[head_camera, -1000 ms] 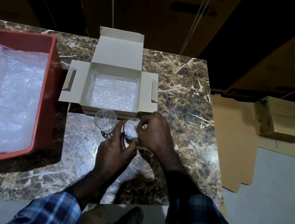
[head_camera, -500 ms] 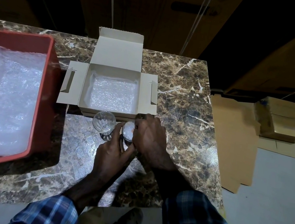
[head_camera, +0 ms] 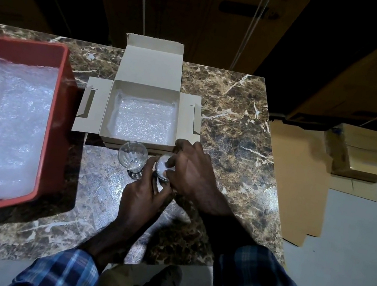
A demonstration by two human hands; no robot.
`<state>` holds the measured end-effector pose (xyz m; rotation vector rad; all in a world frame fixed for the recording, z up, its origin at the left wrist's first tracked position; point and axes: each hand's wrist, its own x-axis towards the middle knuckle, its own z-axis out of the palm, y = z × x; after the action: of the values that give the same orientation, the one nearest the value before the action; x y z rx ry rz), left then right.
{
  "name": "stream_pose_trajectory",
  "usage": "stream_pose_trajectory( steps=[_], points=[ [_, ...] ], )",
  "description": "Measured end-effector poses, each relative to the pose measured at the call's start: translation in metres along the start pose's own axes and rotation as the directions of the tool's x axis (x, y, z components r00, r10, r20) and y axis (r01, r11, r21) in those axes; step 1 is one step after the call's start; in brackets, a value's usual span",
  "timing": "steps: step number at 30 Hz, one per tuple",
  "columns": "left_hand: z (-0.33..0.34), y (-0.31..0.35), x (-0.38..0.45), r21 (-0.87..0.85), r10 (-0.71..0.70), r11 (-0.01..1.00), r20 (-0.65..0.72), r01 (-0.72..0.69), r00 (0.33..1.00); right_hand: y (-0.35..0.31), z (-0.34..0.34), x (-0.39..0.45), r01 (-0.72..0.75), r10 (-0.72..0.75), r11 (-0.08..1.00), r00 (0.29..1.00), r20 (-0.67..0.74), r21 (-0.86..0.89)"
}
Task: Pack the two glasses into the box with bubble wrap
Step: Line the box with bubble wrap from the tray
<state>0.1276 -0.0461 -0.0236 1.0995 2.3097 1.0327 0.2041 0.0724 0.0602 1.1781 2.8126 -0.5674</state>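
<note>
I see the box (head_camera: 141,113) lined with bubble wrap (head_camera: 144,122), no glasses in. Both hands, left (head_camera: 142,191) and right (head_camera: 191,168), grip the right glass (head_camera: 164,166), seemingly stuffed; the left glass (head_camera: 132,157) stands bare on the table (head_camera: 235,126).

No readable text, labels or numbers from my feed: cardboard box (head_camera: 149,70), red crate (head_camera: 55,119) and the cartons on the floor (head_camera: 366,159) all show blank faces.
</note>
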Motion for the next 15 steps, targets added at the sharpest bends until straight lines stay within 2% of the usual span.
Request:
stream_pose_trajectory(
  steps=[4,9,15],
  points=[
    [0.001,0.005,-0.001,-0.022,-0.001,1.0,-0.006,0.001,1.0,0.003,0.01,-0.002,-0.043,0.045,0.999,0.998,-0.05,0.033],
    [0.001,0.004,-0.001,-0.029,-0.02,0.999,0.001,0.02,1.0,0.002,0.009,0.004,-0.087,0.086,0.996,0.996,0.013,0.033],
    [0.001,0.005,-0.001,-0.006,0.006,1.0,-0.004,-0.007,1.0,-0.004,0.016,0.009,-0.119,0.119,0.993,0.993,0.012,-0.003]
  ],
)
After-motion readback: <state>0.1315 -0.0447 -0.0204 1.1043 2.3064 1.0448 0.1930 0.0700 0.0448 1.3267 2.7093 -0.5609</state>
